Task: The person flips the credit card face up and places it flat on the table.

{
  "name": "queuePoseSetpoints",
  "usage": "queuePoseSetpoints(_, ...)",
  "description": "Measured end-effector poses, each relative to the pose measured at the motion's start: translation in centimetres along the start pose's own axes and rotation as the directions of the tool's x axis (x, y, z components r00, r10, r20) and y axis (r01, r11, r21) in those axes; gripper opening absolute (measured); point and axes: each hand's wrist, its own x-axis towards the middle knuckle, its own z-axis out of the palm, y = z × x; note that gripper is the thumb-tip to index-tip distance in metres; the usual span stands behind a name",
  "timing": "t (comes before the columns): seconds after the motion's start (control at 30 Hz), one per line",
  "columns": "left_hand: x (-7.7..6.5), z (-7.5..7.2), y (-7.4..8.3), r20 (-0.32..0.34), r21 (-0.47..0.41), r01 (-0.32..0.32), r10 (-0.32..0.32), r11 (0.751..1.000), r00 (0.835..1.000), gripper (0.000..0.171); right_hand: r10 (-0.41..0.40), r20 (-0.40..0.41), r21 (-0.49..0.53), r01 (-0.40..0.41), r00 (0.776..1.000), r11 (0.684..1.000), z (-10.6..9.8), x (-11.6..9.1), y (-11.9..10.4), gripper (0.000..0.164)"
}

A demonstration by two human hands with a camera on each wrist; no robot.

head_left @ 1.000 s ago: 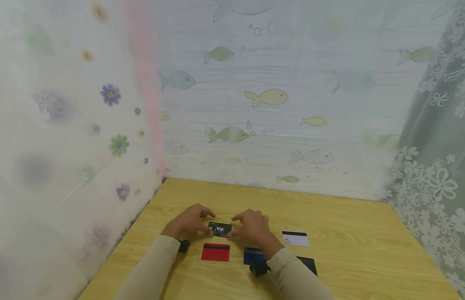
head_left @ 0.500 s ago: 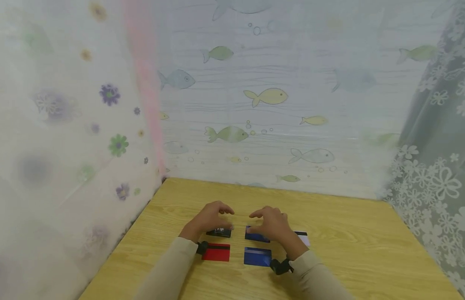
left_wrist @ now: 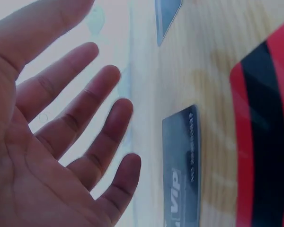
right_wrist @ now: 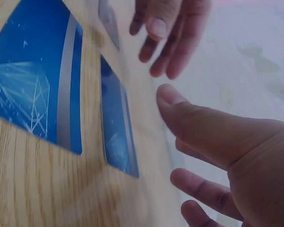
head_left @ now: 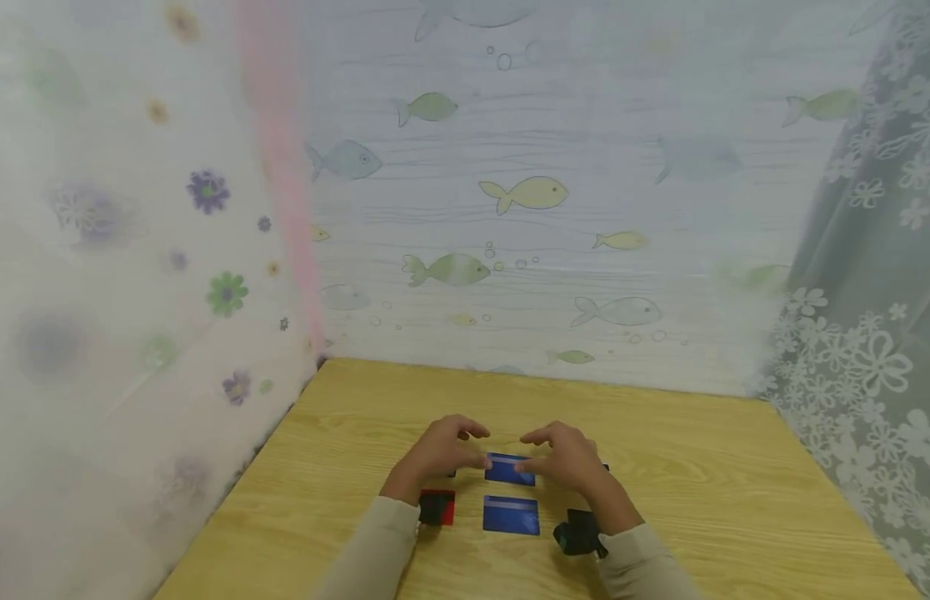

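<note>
My left hand (head_left: pixel 441 454) and right hand (head_left: pixel 573 458) hover on either side of a blue card (head_left: pixel 510 469) in the far row, thumbs overlapping its ends in the head view. Both wrist views show relaxed, spread fingers with nothing between them. Nearer me lies a second blue card (head_left: pixel 512 515) with a silver stripe. In the left wrist view, a black "Vip" card (left_wrist: pixel 180 165) lies beside a red card (left_wrist: pixel 270 127) with a black stripe. My left hand and wrist hide much of these two in the head view.
The cards lie flat on a wood-grain table (head_left: pixel 697 500). A black wrist camera (head_left: pixel 577 537) sits by my right sleeve, overlapping a black card. My right hand mostly hides the white card. A fish-print curtain (head_left: pixel 540 275) hangs behind the table.
Both hands have moved right, from around the black "Vip" card to around the far blue card. The cards stay in place, while the head view has shifted slightly.
</note>
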Motion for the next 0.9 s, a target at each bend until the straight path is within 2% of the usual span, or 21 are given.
queuePoseSetpoints(0.13,-0.5,0.5,0.3,0.002,0.038,0.027,-0.027,0.999,1.0,0.045,0.005,0.0,0.001,-0.005,1.0,1.0,0.0,-0.4,0.5,0.047)
queuePoseSetpoints(0.27,-0.7,1.0,0.5,0.004,0.139,0.041,-0.042,0.989,0.999,0.047,0.002,0.015,-0.011,-0.002,1.0,1.0,0.1,-0.6,0.9,0.046)
queuePoseSetpoints(0.47,-0.7,1.4,0.7,-0.014,0.311,0.044,-0.041,0.949,0.999,0.048,0.001,0.013,-0.066,0.0,1.0,0.998,0.4,-0.7,1.4,0.046)
queuePoseSetpoints(0.57,-0.7,1.6,0.7,-0.02,0.369,0.039,-0.034,0.929,0.999,0.046,0.005,0.014,-0.091,-0.004,1.0,0.996,0.5,-0.8,1.5,0.043)
queuePoseSetpoints(0.63,-0.7,1.7,0.7,-0.027,0.386,0.038,-0.03,0.922,0.999,0.044,0.007,0.007,-0.107,-0.006,1.0,0.994,0.6,-0.9,1.5,0.041)
queuePoseSetpoints(0.9,-0.4,2.0,0.9,-0.037,0.388,0.041,-0.029,0.921,0.999,0.039,0.006,-0.005,-0.113,-0.007,1.0,0.994,0.9,-1.1,1.7,0.041)
